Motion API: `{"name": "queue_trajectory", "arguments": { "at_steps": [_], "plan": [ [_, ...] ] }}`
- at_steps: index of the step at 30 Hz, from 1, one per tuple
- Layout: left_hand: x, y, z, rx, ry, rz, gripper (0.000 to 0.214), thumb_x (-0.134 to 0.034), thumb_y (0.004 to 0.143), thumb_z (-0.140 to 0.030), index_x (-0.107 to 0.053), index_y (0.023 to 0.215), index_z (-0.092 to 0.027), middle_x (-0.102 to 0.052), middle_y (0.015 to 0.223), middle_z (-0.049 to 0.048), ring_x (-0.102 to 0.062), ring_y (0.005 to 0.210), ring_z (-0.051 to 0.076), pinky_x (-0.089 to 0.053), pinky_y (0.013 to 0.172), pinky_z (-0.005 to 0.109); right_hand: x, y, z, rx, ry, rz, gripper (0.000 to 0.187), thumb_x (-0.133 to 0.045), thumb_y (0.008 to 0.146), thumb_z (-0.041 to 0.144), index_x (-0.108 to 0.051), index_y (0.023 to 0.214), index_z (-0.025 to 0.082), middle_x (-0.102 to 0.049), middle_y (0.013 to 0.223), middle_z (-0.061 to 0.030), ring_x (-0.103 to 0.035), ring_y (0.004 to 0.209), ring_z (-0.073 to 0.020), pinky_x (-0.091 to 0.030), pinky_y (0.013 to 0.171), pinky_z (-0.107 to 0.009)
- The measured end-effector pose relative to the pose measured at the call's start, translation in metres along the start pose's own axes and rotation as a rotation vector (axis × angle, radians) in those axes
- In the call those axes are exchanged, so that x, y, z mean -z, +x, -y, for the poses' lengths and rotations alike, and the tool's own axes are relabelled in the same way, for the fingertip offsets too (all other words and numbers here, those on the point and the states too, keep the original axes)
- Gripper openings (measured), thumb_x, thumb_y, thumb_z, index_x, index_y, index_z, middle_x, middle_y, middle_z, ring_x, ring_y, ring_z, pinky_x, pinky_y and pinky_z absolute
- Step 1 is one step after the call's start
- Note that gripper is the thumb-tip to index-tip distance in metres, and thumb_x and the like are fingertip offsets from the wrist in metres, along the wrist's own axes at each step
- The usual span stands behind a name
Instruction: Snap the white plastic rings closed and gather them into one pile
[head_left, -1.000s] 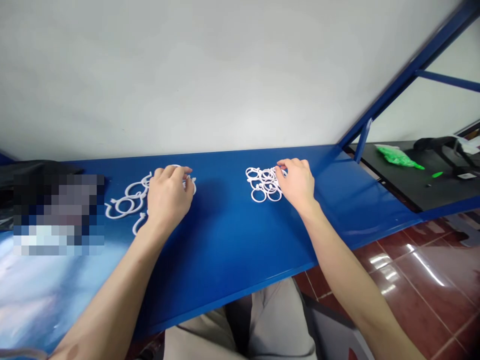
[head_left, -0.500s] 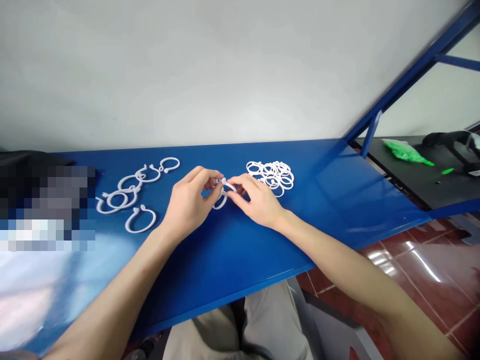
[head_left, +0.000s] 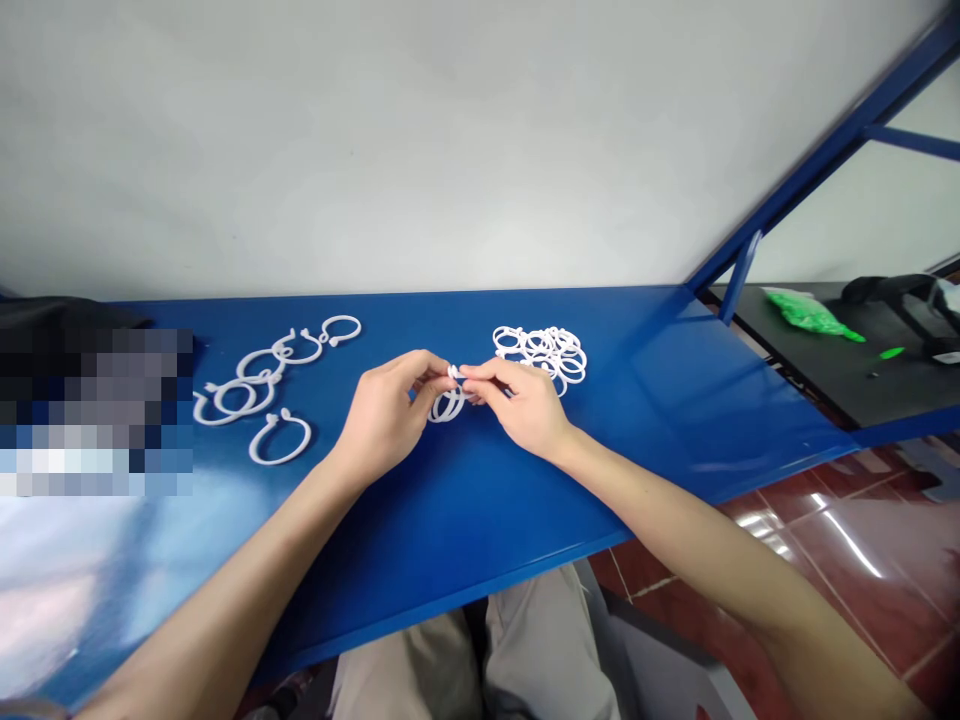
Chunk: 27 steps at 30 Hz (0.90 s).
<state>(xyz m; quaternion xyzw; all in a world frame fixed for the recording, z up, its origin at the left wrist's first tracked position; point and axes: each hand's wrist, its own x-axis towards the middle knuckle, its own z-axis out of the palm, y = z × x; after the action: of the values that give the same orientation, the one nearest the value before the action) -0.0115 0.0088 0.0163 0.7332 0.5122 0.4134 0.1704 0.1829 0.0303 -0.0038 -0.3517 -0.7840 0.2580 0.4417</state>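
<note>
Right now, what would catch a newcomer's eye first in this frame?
The left hand and right hand meet mid-table, pinching a white ring just above the blue table. Behind the right hand lies a tight pile of rings; further left, loose open rings are scattered.

The ring is showing white against the plain blue tabletop; the heaped rings are showing white too, the bag bright green.
</note>
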Motion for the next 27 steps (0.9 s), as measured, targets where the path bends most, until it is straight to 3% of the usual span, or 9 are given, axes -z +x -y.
{"name": "queue_trajectory", "arguments": {
  "at_steps": [7, 11, 13, 17, 22, 27],
  "plan": [
    [-0.001, -0.008, -0.003, -0.105, 0.037, 0.014, 0.014, -0.055, 0.093, -0.023, -0.061, 0.081, -0.022, -0.070, 0.078, -0.0008, -0.064, 0.071, 0.014, -0.046, 0.064, 0.023, 0.004, -0.002, 0.002, 0.187, -0.069, 0.017, 0.018, -0.059, 0.102, 0.028, -0.077, 0.102, 0.023, -0.080, 0.096, -0.0018, -0.076, 0.083, -0.0148, -0.063, 0.077, -0.029],
    [-0.010, -0.009, -0.012, 0.024, 0.167, -0.080, 0.017, -0.058, 0.096, -0.038, -0.060, 0.097, -0.022, -0.070, 0.092, 0.0031, -0.064, 0.077, 0.017, -0.046, 0.065, 0.028, 0.003, 0.002, 0.004, 0.078, -0.144, -0.086, 0.016, -0.061, 0.101, 0.031, -0.076, 0.100, 0.024, -0.080, 0.095, -0.0022, -0.075, 0.082, -0.0162, -0.062, 0.077, -0.031],
    [-0.015, -0.011, -0.015, 0.113, 0.276, -0.098, 0.028, -0.063, 0.092, -0.049, -0.059, 0.092, -0.021, -0.067, 0.090, 0.0039, -0.062, 0.076, 0.019, -0.043, 0.062, 0.030, 0.002, 0.003, 0.003, 0.040, -0.155, -0.120, 0.014, -0.064, 0.099, 0.033, -0.074, 0.098, 0.023, -0.080, 0.095, -0.0029, -0.075, 0.079, -0.0163, -0.062, 0.075, -0.031],
    [-0.022, -0.016, -0.013, 0.051, 0.396, 0.030, 0.036, -0.068, 0.089, -0.051, -0.060, 0.070, -0.021, -0.061, 0.076, 0.0037, -0.059, 0.076, 0.022, -0.041, 0.063, 0.032, 0.000, 0.003, -0.001, 0.001, -0.154, -0.134, 0.014, -0.065, 0.097, 0.034, -0.073, 0.097, 0.022, -0.077, 0.090, -0.0026, -0.071, 0.070, -0.0145, -0.061, 0.069, -0.029],
    [-0.023, -0.016, -0.005, -0.086, 0.286, 0.142, 0.020, -0.061, 0.095, -0.030, -0.071, 0.079, -0.022, -0.061, 0.074, 0.0021, -0.057, 0.075, 0.019, -0.042, 0.065, 0.031, 0.003, 0.004, 0.000, 0.023, -0.152, -0.119, 0.013, -0.065, 0.098, 0.032, -0.073, 0.097, 0.021, -0.072, 0.089, -0.0021, -0.068, 0.071, -0.0124, -0.059, 0.067, -0.027],
    [-0.018, -0.016, -0.004, -0.220, 0.185, 0.276, 0.020, -0.059, 0.098, -0.029, -0.069, 0.081, -0.022, -0.062, 0.076, 0.0007, -0.058, 0.078, 0.018, -0.044, 0.067, 0.029, 0.011, 0.010, -0.004, 0.029, -0.200, -0.150, 0.010, -0.066, 0.097, 0.028, -0.074, 0.097, 0.022, -0.073, 0.090, -0.0026, -0.066, 0.074, -0.0138, -0.056, 0.068, -0.028]
  ]
}}
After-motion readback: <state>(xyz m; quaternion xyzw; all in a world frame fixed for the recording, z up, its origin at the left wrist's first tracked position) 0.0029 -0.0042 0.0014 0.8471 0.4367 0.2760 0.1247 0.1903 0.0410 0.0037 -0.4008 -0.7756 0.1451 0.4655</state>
